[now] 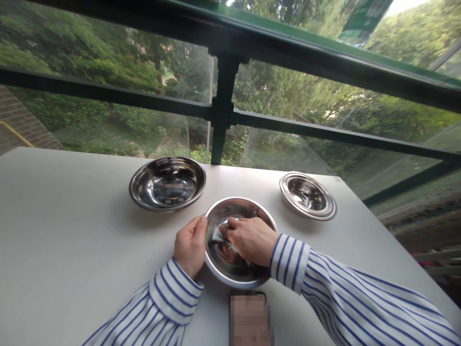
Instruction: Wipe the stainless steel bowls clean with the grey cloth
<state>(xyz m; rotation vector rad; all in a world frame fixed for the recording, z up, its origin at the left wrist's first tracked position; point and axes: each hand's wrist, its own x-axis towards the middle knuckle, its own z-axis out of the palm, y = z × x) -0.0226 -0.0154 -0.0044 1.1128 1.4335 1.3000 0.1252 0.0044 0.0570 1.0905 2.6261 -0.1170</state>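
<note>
A round metal bowl (pixel 234 279) sits in front of me on the white table. My left hand (pixel 191 246) grips its left rim, thumb on top and fingers curled beneath the edge. Inside the bowl, my right hand (pixel 250 239) is closed on a whitish cloth (pixel 218 235), which touches the inner wall. Part of the cloth is hidden under the fingers, so its full size does not show. Both wrists carry blue-and-white striped cuffs.
Back left stands a wider metal basin (pixel 169 192); a smaller wide-rimmed metal bowl (pixel 306 197) stands back right. A phone-like object (pixel 249 319), its face blurred, lies at the near edge. Behind the white table (pixel 90 230) are windows with a dark green frame (pixel 223 105).
</note>
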